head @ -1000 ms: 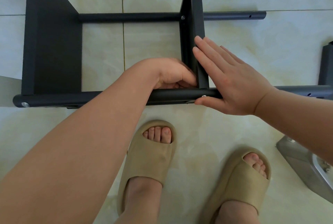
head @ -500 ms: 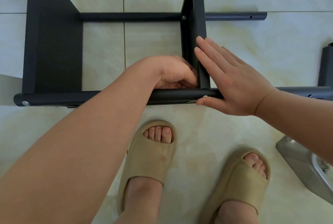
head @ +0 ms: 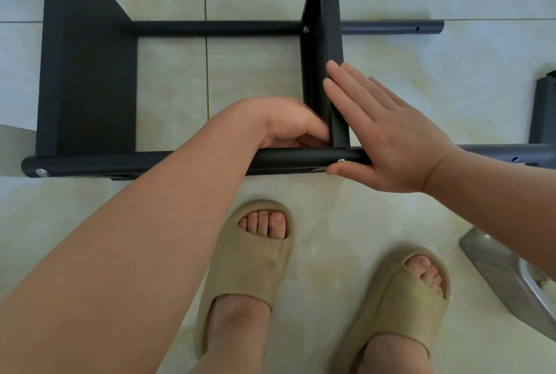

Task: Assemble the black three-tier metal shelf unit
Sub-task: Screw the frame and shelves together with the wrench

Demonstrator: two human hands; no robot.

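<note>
Shelf panel (head: 332, 51) between left hand (head: 293, 125) and right hand (head: 388, 132), feet (head: 325, 256) before near tube (head: 288, 160)

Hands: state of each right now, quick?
Left hand: fingers curled at the shelf panel and tube joint; whether it grips anything is hidden.
Right hand: open, flat against the shelf panel, thumb on the tube.

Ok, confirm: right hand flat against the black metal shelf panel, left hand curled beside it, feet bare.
Feet aren't bare: the head view shows tan open-toe slides on both; right hand flat against the black metal shelf panel, left hand curled beside it.
</note>
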